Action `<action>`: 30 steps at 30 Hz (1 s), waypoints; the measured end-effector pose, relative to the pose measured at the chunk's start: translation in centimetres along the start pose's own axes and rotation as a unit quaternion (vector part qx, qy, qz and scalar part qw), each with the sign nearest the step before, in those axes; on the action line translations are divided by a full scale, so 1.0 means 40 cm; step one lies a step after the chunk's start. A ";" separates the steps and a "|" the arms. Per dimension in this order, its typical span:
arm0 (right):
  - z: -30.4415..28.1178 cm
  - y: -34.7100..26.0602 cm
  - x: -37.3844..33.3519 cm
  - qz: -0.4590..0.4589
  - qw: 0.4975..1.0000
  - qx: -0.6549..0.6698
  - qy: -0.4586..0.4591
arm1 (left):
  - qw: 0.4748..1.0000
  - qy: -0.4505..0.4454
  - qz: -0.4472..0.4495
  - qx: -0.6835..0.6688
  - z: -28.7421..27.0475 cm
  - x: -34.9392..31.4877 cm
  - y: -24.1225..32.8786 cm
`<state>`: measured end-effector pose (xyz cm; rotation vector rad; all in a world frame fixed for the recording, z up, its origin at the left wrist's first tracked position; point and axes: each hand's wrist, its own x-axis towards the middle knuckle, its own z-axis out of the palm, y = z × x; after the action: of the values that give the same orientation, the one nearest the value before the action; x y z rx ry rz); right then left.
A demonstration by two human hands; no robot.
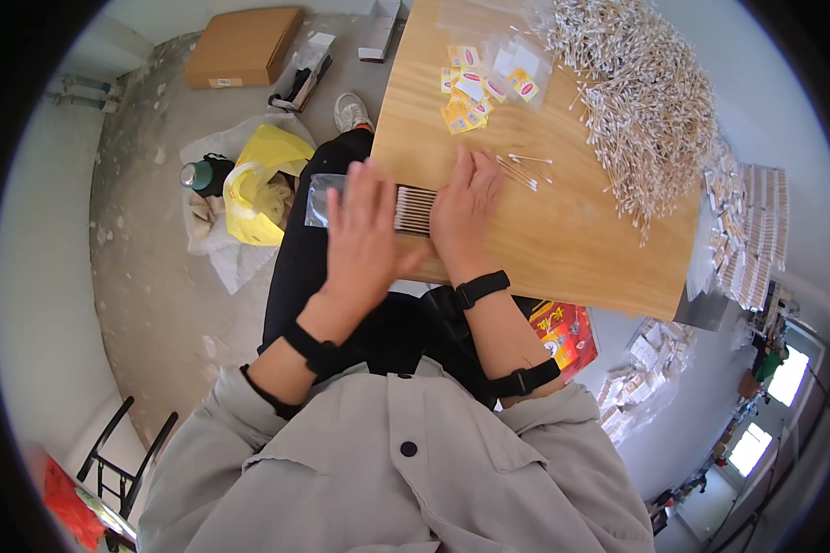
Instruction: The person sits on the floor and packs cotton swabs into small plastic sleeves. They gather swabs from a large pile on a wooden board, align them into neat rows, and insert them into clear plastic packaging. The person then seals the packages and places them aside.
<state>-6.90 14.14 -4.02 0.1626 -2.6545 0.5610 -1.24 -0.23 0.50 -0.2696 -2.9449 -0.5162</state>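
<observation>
A neat row of cotton swabs [416, 210] lies side by side near the table's left edge, between my two hands. Left of it, a clear plastic bag [317, 201] sticks out past the table edge, partly behind my left hand. My left hand [363, 235] is raised over the bag and the left end of the row, fingers stretched out and smeared by motion. Resting on the table, my right hand [464, 207] touches the right end of the row, its fingers extended away from me. A few loose swabs [524, 171] lie just beyond its fingertips.
A large heap of cotton swabs [646, 101] covers the table's far right. Yellow and white cards [466, 88] lie at the far left beside a clear bag [518, 69]. Packed swab bundles [752, 235] stand past the right edge. A yellow bag [263, 189] and a cardboard box [240, 46] are on the floor.
</observation>
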 end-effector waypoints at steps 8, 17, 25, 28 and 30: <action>-0.001 -0.006 -0.002 0.008 1.000 -0.008 -0.005 | 0.998 -0.023 -0.026 -0.050 -0.014 0.043 -0.052; 0.001 -0.003 -0.003 0.009 1.000 -0.007 -0.005 | 0.985 -0.109 -0.034 0.132 -0.005 0.083 -0.012; -0.006 -0.006 -0.001 0.006 1.000 -0.018 -0.018 | 0.972 -0.151 -0.027 0.177 0.004 0.107 -0.011; -0.010 -0.008 0.000 0.011 1.000 -0.011 -0.015 | 0.984 -0.140 -0.034 0.106 0.003 0.108 -0.036; -0.011 -0.011 0.002 0.016 1.000 -0.011 -0.018 | 0.991 -0.115 -0.034 0.059 0.000 0.100 -0.053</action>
<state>-6.72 13.92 -3.45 0.1257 -2.7018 0.5444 -5.57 -1.60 0.46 -0.2294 -3.2045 -0.3376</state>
